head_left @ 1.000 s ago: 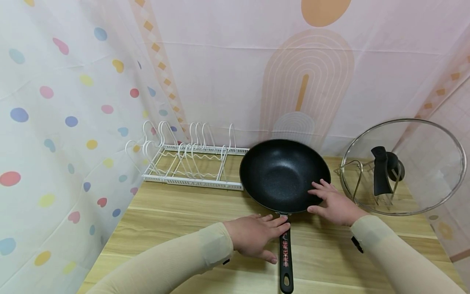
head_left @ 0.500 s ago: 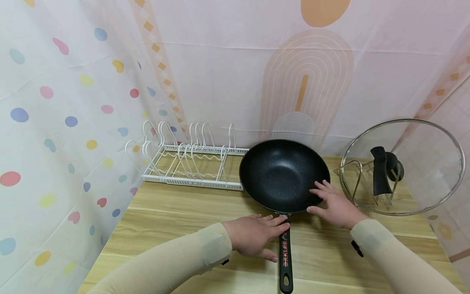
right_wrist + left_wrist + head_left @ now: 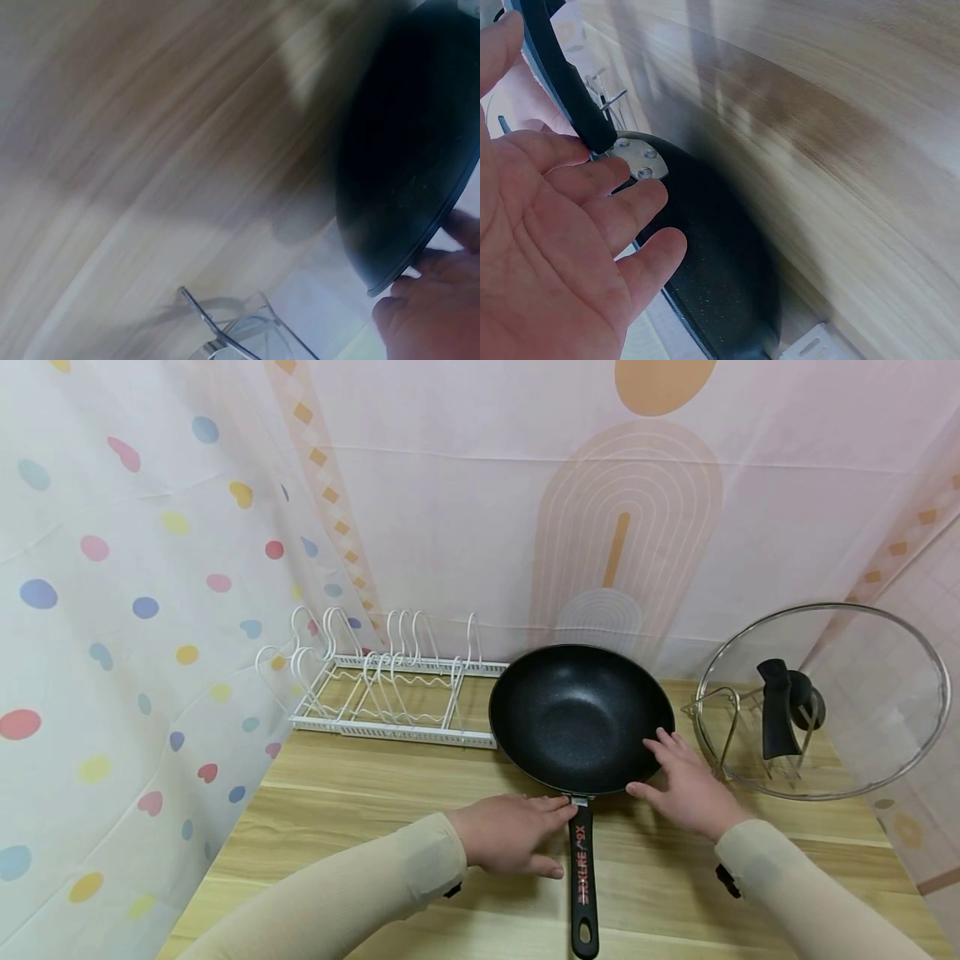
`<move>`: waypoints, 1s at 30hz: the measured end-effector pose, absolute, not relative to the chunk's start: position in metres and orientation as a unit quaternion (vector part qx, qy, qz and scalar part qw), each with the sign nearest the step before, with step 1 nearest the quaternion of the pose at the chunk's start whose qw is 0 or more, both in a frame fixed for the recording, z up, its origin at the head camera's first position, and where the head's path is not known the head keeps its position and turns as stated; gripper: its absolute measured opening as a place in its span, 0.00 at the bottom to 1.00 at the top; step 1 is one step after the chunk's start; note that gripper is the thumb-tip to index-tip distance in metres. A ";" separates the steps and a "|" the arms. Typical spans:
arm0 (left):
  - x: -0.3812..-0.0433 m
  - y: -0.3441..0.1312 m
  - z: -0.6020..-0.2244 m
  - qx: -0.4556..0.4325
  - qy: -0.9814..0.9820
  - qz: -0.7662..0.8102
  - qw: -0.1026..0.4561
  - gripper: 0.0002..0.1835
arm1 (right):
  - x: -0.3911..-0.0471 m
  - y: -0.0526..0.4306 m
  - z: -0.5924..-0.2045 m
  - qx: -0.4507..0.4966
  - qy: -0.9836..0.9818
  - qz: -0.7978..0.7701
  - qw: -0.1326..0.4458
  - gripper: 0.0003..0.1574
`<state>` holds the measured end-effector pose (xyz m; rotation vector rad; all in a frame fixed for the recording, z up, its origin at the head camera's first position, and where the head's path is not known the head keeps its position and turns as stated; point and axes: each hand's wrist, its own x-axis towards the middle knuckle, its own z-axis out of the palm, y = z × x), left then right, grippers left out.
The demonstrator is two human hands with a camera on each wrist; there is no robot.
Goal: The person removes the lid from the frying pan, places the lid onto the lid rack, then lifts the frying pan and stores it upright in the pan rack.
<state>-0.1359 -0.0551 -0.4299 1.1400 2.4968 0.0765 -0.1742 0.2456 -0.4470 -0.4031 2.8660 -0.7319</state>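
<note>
A black wok (image 3: 581,718) lies on the wooden table, its black handle (image 3: 583,877) pointing towards me. My left hand (image 3: 510,833) is beside the handle's base, fingers straight and fingertips touching or just above it. In the left wrist view, those fingers (image 3: 630,210) are spread in front of the riveted metal joint between handle and wok. My right hand (image 3: 693,789) is at the wok's lower right edge, fingers loosely spread over the rim. In the right wrist view, its fingertips (image 3: 409,289) are at the rim without curling round it.
A white wire dish rack (image 3: 393,735) stands left of the wok, close to its edge. On the right, a glass lid (image 3: 888,718) with a black knob handle (image 3: 780,710) leans upright in a metal wire stand (image 3: 731,727). Patterned curtains (image 3: 450,527) hang behind and to the left.
My left hand has slid slightly left, its fingertips drawing back from across the handle to its edge. The right hand has shifted slightly down and right. The wok has stayed put.
</note>
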 end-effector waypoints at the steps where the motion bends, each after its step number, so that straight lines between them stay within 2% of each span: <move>1: -0.136 -0.055 -0.430 0.407 0.892 0.029 0.196 0.45 | -0.173 0.245 -0.447 -0.129 0.957 -0.246 0.080 0.55; 12: -0.138 -0.060 -0.433 0.396 0.894 0.037 0.204 0.46 | -0.165 0.237 -0.447 -0.065 0.955 -0.276 0.082 0.67; 17: -0.140 -0.061 -0.433 0.387 0.896 0.048 0.214 0.46 | -0.162 0.235 -0.448 -0.035 0.950 -0.297 0.094 0.70; 30: -0.143 -0.062 -0.437 0.371 0.895 0.079 0.233 0.43 | -0.156 0.228 -0.442 0.028 0.933 -0.313 0.175 0.74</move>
